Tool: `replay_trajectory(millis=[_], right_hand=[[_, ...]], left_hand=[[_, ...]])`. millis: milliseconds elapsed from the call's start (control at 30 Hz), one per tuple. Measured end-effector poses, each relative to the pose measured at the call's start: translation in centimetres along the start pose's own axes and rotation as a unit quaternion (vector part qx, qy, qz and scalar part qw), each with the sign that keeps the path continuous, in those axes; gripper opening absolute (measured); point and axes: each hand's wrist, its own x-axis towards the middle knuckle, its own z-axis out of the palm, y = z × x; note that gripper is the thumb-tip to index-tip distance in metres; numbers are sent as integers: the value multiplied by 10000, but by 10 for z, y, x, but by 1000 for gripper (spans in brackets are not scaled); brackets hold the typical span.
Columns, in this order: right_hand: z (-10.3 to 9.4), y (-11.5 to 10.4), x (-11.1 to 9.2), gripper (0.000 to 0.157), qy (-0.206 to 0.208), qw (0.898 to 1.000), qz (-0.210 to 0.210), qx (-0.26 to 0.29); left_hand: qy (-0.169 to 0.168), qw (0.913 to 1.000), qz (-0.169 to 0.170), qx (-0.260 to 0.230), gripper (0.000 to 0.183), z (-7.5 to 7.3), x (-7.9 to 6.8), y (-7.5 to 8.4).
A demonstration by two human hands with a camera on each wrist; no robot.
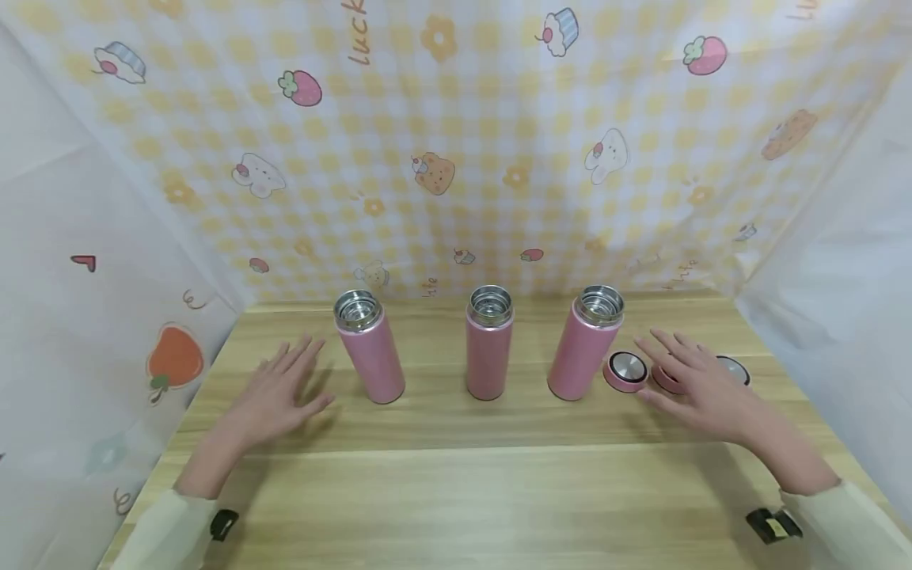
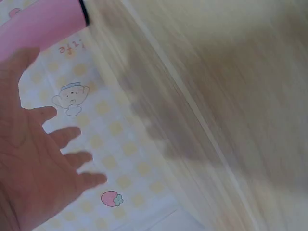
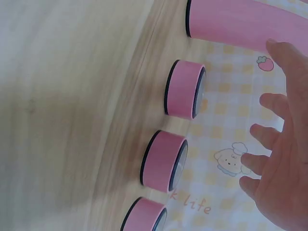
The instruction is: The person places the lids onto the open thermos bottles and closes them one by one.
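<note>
Two lids (image 1: 734,368) are partly hidden in head view by the right hand (image 1: 701,389), spread like the left hand (image 1: 274,400).

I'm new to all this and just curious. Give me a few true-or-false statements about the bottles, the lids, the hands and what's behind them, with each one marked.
1. Three pink thermos bottles stand upright on the wood-grain table. True.
2. Every bottle is capped. False: all are uncapped, and three pink lids lie to their right.
3. A hand is gripping a bottle. False: the left hand is near the leftmost bottle but holds nothing.
4. The right hand is spread near the lids, holding nothing. True.
5. The backdrop is plain black. False: the patterned backdrop has yellow checks and cartoon prints.
</note>
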Motion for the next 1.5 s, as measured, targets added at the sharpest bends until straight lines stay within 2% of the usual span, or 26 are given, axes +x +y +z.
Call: replay_trajectory(millis=[133,233,400,500,633,800,933,1300,1500], right_hand=[[-4,0,-4,76,44,9997,-230,19],[-4,4,-5,75,150,9989,-437,-3],[-2,15,9,73,371,9954,-880,52],[2,20,19,71,302,9939,-1055,38],[9,25,34,70,-24,9929,-1183,80],[13,28,48,70,-412,9923,-1117,349],[15,28,50,65,-579,9911,-1081,515],[26,28,53,58,-1021,9902,-865,401],[28,29,55,58,-1080,9902,-803,385]], left_hand=[[53,9948,68,-1014,101,2,-2,1],[146,9880,59,-1539,106,5,2,3],[451,9728,156,-2266,109,9,17,10],[526,9642,147,-2595,112,12,25,17],[551,9545,107,-2930,118,15,34,28],[542,9436,258,-3256,118,19,43,38],[526,9374,350,-3424,109,21,49,45],[684,9345,104,-3491,84,24,48,51],[674,9332,-70,-3530,83,26,46,49]])
